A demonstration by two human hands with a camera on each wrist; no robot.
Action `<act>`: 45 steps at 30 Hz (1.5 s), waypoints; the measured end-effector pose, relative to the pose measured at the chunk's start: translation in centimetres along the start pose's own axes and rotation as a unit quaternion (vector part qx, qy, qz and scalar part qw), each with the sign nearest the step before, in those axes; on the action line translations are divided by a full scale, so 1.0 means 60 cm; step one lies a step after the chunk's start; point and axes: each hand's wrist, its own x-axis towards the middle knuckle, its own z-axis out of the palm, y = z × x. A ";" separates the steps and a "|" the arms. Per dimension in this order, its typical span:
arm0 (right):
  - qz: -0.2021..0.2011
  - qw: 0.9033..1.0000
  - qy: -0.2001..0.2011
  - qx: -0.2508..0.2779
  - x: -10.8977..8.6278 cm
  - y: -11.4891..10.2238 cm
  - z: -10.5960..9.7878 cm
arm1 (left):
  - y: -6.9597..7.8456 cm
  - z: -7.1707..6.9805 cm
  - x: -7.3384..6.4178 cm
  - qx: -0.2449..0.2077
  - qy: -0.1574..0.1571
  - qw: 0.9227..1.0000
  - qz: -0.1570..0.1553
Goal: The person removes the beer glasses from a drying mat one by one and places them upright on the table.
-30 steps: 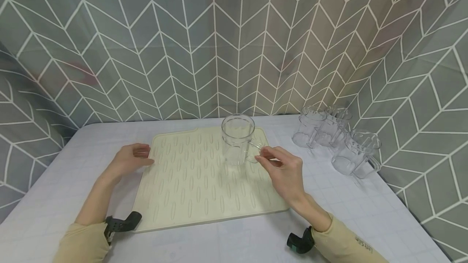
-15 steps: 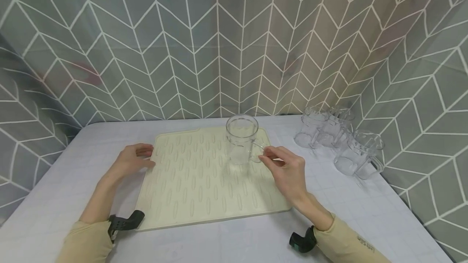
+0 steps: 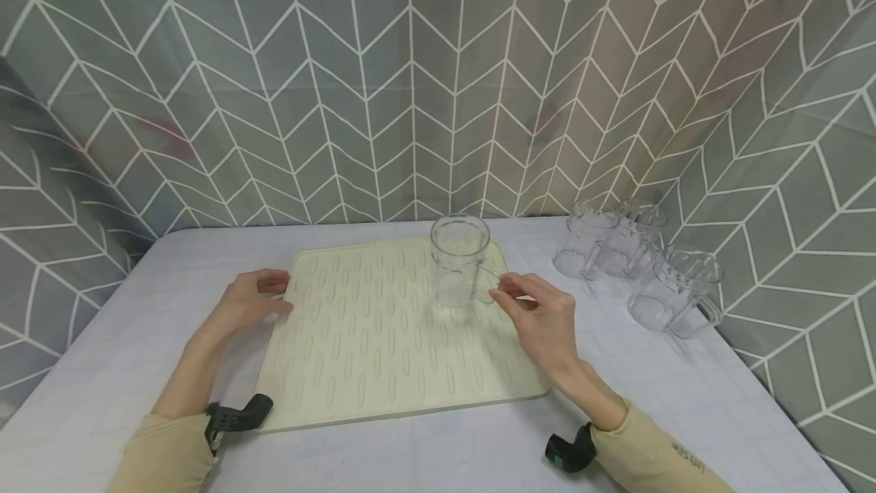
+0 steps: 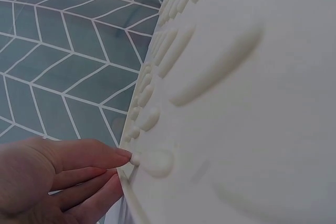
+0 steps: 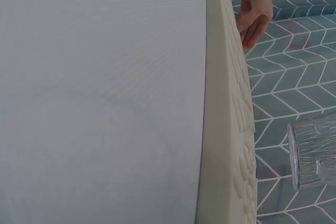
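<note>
My right hand [image 3: 541, 322] pinches the handle of a clear mug [image 3: 460, 268] between thumb and fingers. The mug is upright over the back right part of a cream drying mat [image 3: 356, 348] with raised oval ridges. Its base shows apart from the mat in the right wrist view, where the mug [image 5: 314, 153] hangs beyond the ridges. My left hand [image 3: 249, 301] is at the mat's left edge, fingers extended. Up close in the left wrist view, thumb and fingertips of this hand [image 4: 65, 179] touch the rim of the mat [image 4: 273, 145].
Three more clear mugs stand at the back right of the table: one at the rear [image 3: 582, 242], one beside it [image 3: 626, 242] and one nearer [image 3: 674, 291]. A patterned curtain [image 3: 369, 97] closes off the back and sides. The table has a white cloth [image 3: 411, 462].
The mug has shifted slightly right over the mat with my right hand. My left hand stays at the mat's edge. The whole head view has drifted a little.
</note>
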 end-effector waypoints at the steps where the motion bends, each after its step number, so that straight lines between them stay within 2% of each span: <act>1: 0.002 1.000 0.001 -0.002 -0.001 0.000 -0.001 | 0.000 0.000 0.000 0.000 0.000 1.000 0.000; 16: 0.011 0.999 0.014 -0.046 -0.011 0.016 -0.034 | -0.003 0.002 0.000 0.004 0.005 1.000 -0.001; 26: 0.022 0.996 0.032 -0.082 -0.018 0.032 -0.070 | -0.001 0.003 0.000 0.007 0.006 1.000 0.007; 38: 0.040 0.992 0.049 -0.109 -0.032 0.042 -0.110 | 0.005 0.002 -0.002 0.014 0.005 1.000 -0.010; 45: 0.058 0.987 0.066 -0.131 -0.041 0.051 -0.137 | 0.000 0.002 0.002 0.011 0.001 1.000 -0.003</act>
